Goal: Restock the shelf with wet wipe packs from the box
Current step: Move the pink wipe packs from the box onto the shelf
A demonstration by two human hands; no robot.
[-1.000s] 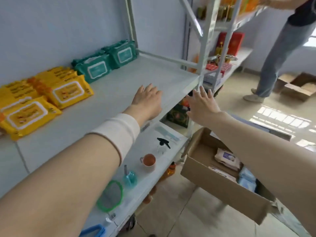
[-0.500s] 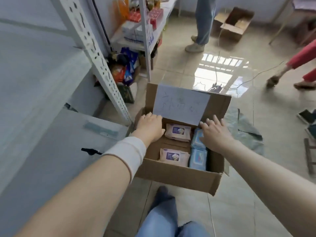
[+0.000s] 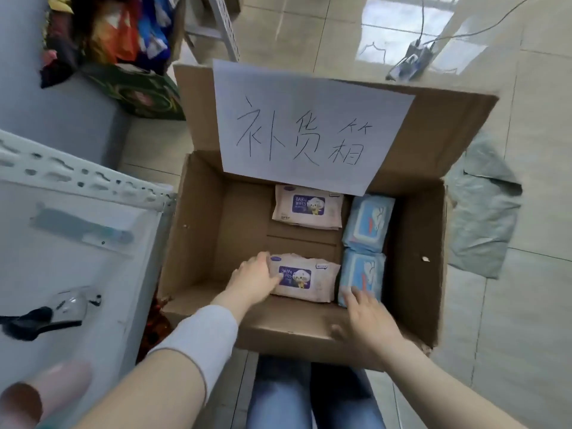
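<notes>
Head view | cardboard box (image 3: pixel 198 230) centre frame, paper sign (image 3: pixel 306 125) reads "补货箱" | left hand (image 3: pixel 253 280) fingers curled on near "BABY WIPES" pack (image 3: pixel 306 281), lower centre | right hand (image 3: pixel 368 317) spread, fingertips on near blue pack (image 3: pixel 362 274)

Colourful bags (image 3: pixel 123 35) heaped on the tiled floor (image 3: pixel 526 305), grey plastic bag (image 3: pixel 483 205), cables with adapter (image 3: pixel 414 54), spray bottle (image 3: pixel 58 311)

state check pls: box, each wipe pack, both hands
cardboard box: open, far flap up with a handwritten paper sheet on it
near pink pack: flat in box, left hand on its left end
far pink pack: flat, untouched
near blue pack: in box, right hand fingers on its near end
far blue pack: untouched
Neither pack lifted yet.
</notes>
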